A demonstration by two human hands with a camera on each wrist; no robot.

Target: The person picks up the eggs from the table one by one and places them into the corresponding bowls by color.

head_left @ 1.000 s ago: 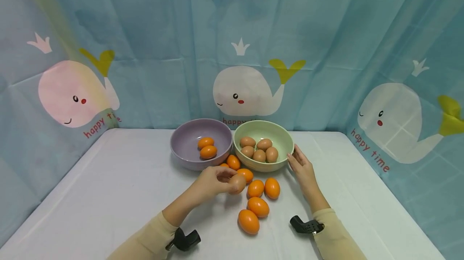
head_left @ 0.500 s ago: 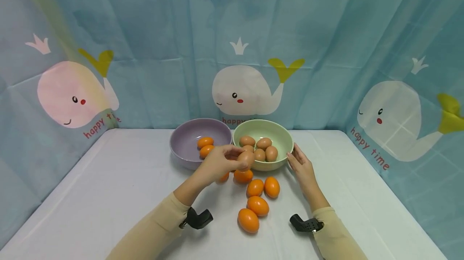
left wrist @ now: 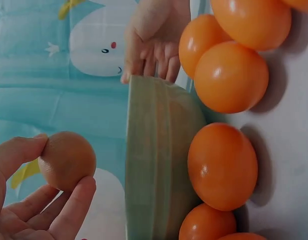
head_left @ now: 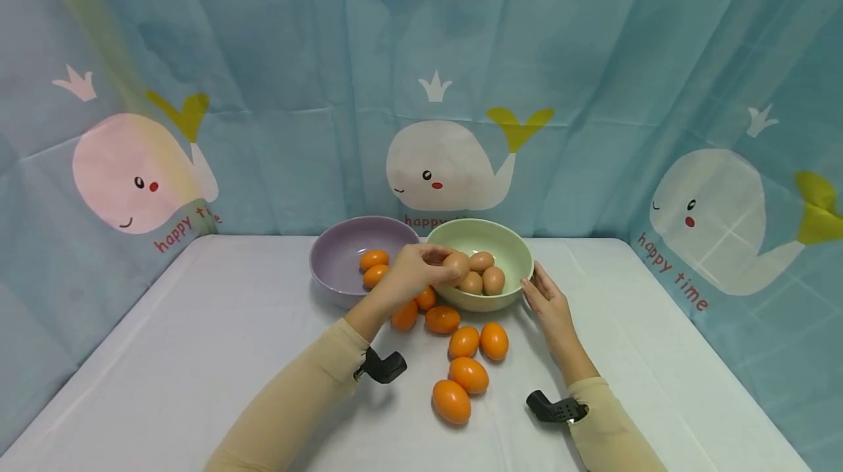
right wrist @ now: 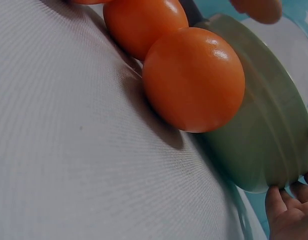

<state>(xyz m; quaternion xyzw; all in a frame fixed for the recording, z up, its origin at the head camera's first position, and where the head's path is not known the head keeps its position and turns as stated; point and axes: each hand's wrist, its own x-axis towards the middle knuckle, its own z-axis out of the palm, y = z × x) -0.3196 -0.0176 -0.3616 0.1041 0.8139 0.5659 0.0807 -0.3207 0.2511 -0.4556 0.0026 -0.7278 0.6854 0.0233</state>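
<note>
My left hand (head_left: 410, 274) pinches a brown egg (left wrist: 67, 161) between thumb and fingertips, over the near left rim of the green bowl (head_left: 479, 302). Several brown eggs (head_left: 494, 280) lie inside that bowl, and the holding hand hides some of them. On the bowl's right side, my right hand (head_left: 550, 309) touches the outer wall near the rim with its fingers and thumb. Glossy orange egg-shaped pieces (head_left: 451, 402) are scattered on the cloth in front; in the right wrist view one orange piece (right wrist: 194, 80) partly covers the bowl.
To the left of the green bowl stands a purple bowl (head_left: 329, 274) with at least two orange pieces (head_left: 374, 260) in it. A white cloth (head_left: 197, 355) covers the table. A blue whale-print curtain (head_left: 296, 150) hangs behind the bowls.
My left hand has carried the brown egg up and to the right, from above the orange pieces to the green bowl's rim. The right hand stays at the bowl's side.
</note>
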